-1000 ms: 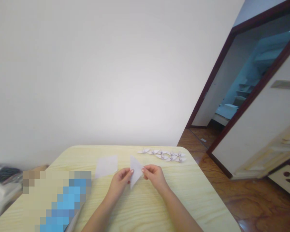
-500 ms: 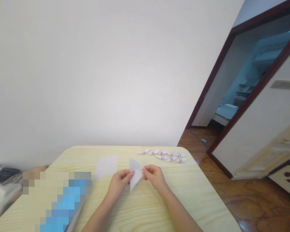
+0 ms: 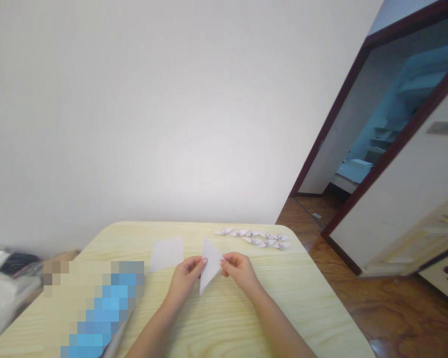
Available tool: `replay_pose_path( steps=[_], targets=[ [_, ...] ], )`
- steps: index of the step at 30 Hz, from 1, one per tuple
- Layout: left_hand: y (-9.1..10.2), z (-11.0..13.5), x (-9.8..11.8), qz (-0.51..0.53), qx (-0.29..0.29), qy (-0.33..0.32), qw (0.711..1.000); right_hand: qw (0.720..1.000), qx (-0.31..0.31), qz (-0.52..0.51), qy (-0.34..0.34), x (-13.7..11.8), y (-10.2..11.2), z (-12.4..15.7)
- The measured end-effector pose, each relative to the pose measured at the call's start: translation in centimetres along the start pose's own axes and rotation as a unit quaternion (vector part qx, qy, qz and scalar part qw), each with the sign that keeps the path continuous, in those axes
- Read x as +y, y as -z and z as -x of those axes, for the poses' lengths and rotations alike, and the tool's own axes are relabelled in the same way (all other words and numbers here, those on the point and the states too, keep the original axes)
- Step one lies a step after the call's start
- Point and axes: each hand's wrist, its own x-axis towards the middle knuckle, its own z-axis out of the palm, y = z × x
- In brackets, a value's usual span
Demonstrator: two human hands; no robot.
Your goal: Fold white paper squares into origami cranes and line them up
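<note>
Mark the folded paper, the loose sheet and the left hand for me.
Folded paper (image 3: pixel 210 264): head view, middle of its face.
Loose sheet (image 3: pixel 167 254): head view, middle of its top.
Left hand (image 3: pixel 185 276): head view, middle of the hand.

folded sheet (image 3: pixel 211 264): matt paper, smooth | flat sheet (image 3: pixel 167 254): matt paper | tabletop (image 3: pixel 212 323): wood-grained, smooth | wall (image 3: pixel 164 119): matt | floor (image 3: pixel 403 311): glossy wood-look

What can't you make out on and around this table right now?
All in the head view:
- Paper between the left hand and right hand: its far side, turned from the camera.
- Blue thing: its details, hidden by pixelation; cut off by the bottom edge.
- Folded pieces: their exact folds, too small and blurred.
- Pile: cut off by the left edge.
</note>
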Motion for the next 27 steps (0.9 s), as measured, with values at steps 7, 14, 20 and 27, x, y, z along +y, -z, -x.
replay_pose_path(
  steps=[7, 14, 20, 27],
  targets=[
    [-0.6, 0.5, -0.9, -0.087, -0.012, -0.032, 0.996, 0.997, -0.066, 0.024, 0.02, 0.7, 0.4, 0.0],
    [-0.9, 1.3, -0.7, -0.166, -0.064, -0.091, 0.98, 0.995, -0.051, 0.082, 0.006, 0.7, 0.2, 0.2],
    [-0.8, 1.1, 0.1, -0.096, -0.075, -0.07, 0.99, 0.998, -0.021, 0.065, 0.005, 0.4, -0.1, 0.0],
    [-0.7, 0.7, -0.8, -0.094, -0.072, -0.051, 0.992, 0.998, -0.026, 0.05, 0.006, 0.3, -0.3, 0.1]
  ],
)
